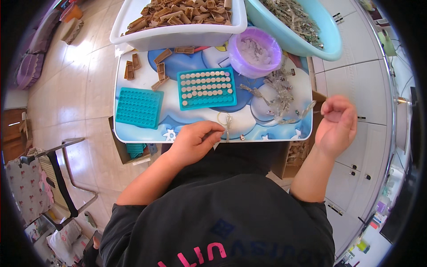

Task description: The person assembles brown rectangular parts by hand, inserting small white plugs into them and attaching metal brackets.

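Note:
My left hand (195, 139) rests at the near edge of the small table (133, 133), its fingers pinched on a thin clear wire strand (227, 122) with small parts on it. My right hand (336, 122) is raised off the table's right edge, fingers curled, pinching the other end of the strand, which runs back toward a tangle of wired parts (278, 91). A teal tray (207, 88) filled with rows of small round pieces lies ahead of my left hand. An empty teal tray (138, 107) lies to the left.
A white tub (178, 33) of brown plastic pieces stands at the back, with loose brown pieces (160, 71) near it. A purple bowl (255, 51) and a light blue basin (327, 40) of wired parts are at the back right. A folding chair (53, 178) stands left.

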`<action>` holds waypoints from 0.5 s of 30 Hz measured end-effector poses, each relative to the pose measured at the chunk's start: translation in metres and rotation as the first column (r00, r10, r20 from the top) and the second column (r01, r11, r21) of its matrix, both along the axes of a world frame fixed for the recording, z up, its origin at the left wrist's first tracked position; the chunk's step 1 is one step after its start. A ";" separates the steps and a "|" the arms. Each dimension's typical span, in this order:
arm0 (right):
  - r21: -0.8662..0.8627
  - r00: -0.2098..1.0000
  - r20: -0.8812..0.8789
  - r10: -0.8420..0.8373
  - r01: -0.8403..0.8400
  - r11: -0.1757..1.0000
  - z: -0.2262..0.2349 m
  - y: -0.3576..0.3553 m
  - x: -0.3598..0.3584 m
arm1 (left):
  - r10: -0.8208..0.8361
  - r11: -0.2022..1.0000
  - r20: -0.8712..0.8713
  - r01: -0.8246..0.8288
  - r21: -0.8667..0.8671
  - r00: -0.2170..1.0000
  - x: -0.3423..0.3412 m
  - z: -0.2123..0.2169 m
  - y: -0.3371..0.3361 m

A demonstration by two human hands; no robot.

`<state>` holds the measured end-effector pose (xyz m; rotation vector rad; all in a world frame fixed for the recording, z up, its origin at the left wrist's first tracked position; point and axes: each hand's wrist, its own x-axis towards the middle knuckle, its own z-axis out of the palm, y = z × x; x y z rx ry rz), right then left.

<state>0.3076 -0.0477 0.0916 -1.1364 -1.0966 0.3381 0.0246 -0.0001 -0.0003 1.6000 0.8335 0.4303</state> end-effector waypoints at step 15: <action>-0.073 0.748 -0.429 0.507 -0.588 0.806 -0.038 -0.007 -0.093 | 0.148 0.906 0.437 0.056 -0.420 0.887 0.038 0.021 0.004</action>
